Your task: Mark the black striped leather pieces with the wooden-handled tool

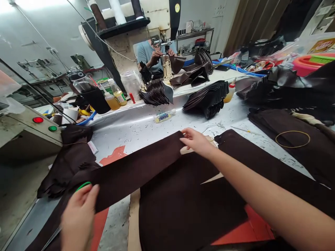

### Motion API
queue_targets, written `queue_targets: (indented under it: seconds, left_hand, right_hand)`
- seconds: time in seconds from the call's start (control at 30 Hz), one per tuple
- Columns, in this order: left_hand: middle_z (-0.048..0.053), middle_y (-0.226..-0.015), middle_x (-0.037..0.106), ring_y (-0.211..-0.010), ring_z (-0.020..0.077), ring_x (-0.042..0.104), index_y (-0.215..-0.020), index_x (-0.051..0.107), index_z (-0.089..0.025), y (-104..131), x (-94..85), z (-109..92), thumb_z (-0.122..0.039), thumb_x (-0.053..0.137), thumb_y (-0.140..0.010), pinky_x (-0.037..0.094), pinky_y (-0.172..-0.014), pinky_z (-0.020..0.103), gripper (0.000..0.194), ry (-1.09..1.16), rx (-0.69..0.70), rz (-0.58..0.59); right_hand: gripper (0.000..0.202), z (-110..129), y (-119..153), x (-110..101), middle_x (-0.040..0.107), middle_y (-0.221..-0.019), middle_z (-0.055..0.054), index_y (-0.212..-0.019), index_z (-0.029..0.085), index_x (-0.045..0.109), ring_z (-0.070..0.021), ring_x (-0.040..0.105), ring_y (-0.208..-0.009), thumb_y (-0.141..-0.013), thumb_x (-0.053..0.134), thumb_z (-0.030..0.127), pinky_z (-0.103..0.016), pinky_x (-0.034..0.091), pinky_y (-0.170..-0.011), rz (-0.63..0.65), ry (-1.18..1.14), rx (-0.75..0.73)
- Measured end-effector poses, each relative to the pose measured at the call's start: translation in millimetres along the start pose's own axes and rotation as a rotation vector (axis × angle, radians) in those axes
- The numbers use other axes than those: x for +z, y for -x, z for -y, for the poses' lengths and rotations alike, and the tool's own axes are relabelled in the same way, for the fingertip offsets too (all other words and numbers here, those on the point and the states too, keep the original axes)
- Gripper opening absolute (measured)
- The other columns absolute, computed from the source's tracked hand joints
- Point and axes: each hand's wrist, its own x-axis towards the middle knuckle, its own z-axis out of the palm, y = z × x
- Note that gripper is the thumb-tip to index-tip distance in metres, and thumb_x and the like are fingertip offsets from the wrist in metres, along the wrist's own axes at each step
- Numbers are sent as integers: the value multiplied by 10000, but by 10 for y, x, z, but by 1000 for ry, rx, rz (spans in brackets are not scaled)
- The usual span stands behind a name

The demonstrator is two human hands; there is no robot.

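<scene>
My right hand [193,142] pinches the far corner of a dark brown fabric strip [138,167], which stretches slantwise toward the left. At the strip's near end my left hand [78,212] is closed, slightly blurred, around a pair of scissors [84,185]. Their green handle loop shows above the fingers and a metal blade points down at the lower left. Whether the left fingers also grip the strip is hidden. Beneath my right forearm lies a larger dark brown piece [183,205], over red sheets [251,226]. Another long dark piece [261,164] is on the right.
Stacked dark leather pieces [206,97] stand at the worktop's back, near glue bottles [113,99]. A sewing machine [125,45] rises behind, with a person [146,52] working beyond it. Dark bundles [75,153] lie left; a yellow ring [292,139] rests on fabric at right.
</scene>
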Motion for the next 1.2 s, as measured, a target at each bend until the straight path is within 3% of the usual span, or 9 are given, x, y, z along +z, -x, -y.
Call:
queue_targets:
  seconds: [0.1,0.17,0.27,0.43,0.63,1.2]
  left_hand:
    - [43,-700,673,-634,198,614,-834,628,-174,-52,630,-210,-680,594,-547,474,-560,293,583,114,19,240]
    - [32,-648,656,-588,189,594,-769,634,-178,-129,968,-304,-642,619,-531,443,-528,280,521,108,28,319]
    - [18,-631,639,-564,175,563,-740,641,-187,-221,1185,-351,-608,632,-543,405,-519,271,465,66,32,341]
    - [-8,-597,593,-554,169,524,-747,637,-197,-239,1178,-357,-602,604,-590,376,-531,270,436,-11,47,349]
    - [-45,-528,466,-525,155,444,-738,624,-217,-157,1227,-413,-561,563,-664,324,-530,268,357,-91,94,308]
    - [-60,-543,463,-558,149,461,-751,614,-238,-83,1289,-382,-517,546,-696,348,-591,280,292,-123,144,249]
  right_hand:
    - [156,-439,-66,-330,585,-862,-5,-1039,147,574,-131,575,-674,-928,597,255,-271,505,-590,-110,94,102]
    - [154,-640,-69,-446,588,-853,-4,-1001,155,591,-141,572,-696,-926,604,289,-306,506,-653,-158,162,129]
    - [175,-779,-66,-500,598,-862,-8,-1014,168,595,-159,576,-737,-916,604,312,-345,491,-721,-191,231,134]
    - [173,-802,-70,-485,614,-831,-3,-1006,216,603,-177,580,-733,-845,579,277,-335,460,-725,-213,261,135]
    - [222,-858,-28,-482,625,-832,-7,-984,237,608,-191,593,-746,-811,532,352,-328,455,-712,-245,266,139]
    - [200,-775,-18,-435,574,-727,6,-949,231,606,-185,544,-649,-774,535,296,-310,409,-638,-293,425,85]
